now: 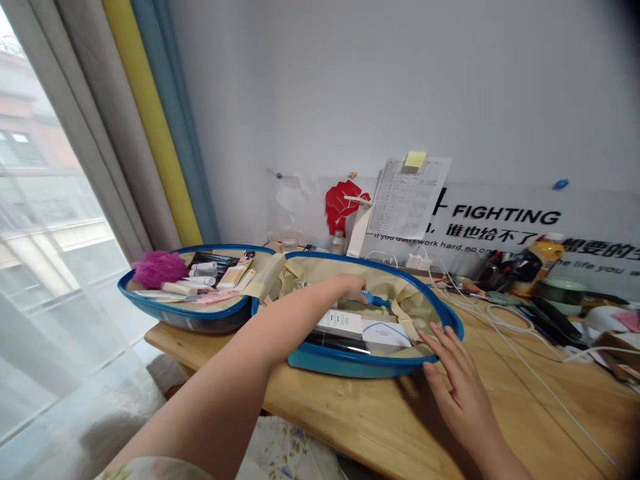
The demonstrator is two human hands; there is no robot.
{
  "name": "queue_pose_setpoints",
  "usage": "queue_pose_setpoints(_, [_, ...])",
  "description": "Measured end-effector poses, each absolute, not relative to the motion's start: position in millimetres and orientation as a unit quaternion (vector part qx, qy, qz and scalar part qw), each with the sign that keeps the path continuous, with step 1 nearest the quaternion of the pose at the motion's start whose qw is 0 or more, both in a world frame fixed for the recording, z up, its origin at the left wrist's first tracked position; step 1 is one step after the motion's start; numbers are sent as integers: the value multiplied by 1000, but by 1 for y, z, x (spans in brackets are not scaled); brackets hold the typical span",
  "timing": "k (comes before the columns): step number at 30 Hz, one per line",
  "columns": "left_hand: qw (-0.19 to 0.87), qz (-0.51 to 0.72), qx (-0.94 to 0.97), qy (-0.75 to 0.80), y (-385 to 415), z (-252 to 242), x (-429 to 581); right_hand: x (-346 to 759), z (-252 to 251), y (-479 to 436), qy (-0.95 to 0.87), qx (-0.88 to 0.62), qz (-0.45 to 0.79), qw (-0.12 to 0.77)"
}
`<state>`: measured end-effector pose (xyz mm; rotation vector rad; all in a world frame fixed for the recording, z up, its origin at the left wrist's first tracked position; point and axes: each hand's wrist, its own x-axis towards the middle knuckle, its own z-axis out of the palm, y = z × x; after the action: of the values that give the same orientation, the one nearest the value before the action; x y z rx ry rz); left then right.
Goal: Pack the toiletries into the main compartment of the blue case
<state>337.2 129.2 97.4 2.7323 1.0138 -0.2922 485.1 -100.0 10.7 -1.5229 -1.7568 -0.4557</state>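
An open suitcase with a blue rim (345, 360) lies on the wooden desk, its two halves spread side by side. My left hand (351, 287) reaches into the right half, closed on one end of a slim blue object (377, 301) whose exact kind I cannot make out. Below that hand, white boxes (386, 335) and a dark flat item lie along the near wall. Beige straps (406, 323) cross the lining. With fingers apart, my right hand (457, 377) touches the near right corner of the rim. My left forearm hides part of the suitcase.
The left half holds a purple bath puff (160, 269), white tubes (203, 269) and small packets. To the right, cables (505, 319), pens, a yellow bottle (537, 263) and a green lidded bowl (563, 293) crowd the desk (345, 407). Curtains (150, 120) hang at the left window.
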Motion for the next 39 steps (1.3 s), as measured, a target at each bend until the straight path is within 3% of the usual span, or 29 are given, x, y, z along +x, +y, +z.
queue_pose_setpoints(10, [124,-150,931,308,127,77,356,484,11,-101,-682,-603,-165,379])
queue_pose_setpoints(26, [151,-105,938,295,119,72,360,482,13,-101,-684,-598,-180,378])
queue_pose_setpoints(33, [174,-39,935,305,125,112,337,487,8,-98,-683,-593,-199,377])
queue_pose_setpoints(39, [135,111,903,392,160,164,227,491,5,-96,-693,-583,-206,370])
